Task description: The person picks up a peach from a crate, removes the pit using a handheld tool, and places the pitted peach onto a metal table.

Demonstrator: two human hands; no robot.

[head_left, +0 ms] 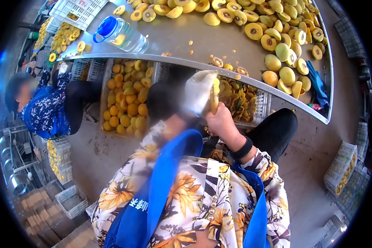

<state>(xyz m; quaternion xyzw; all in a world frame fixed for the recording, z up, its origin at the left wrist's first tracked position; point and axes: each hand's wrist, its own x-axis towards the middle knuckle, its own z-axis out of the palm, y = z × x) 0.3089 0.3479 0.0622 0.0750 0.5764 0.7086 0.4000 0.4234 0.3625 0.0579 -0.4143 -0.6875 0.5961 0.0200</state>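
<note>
My left hand wears a white glove and is closed around a yellow fruit, which the glove mostly hides. Just below it, my bare right hand, with a black band at the wrist, grips the yellowish handle of a small tool that points up into the fruit. The tool's tip is hidden. Both hands are over my lap, just in front of the metal table's rim.
The metal table carries many halved yellow fruits and a lying plastic bottle with a blue cap. Below it are a crate of whole fruit and a crate of scraps. Another person sits at the left.
</note>
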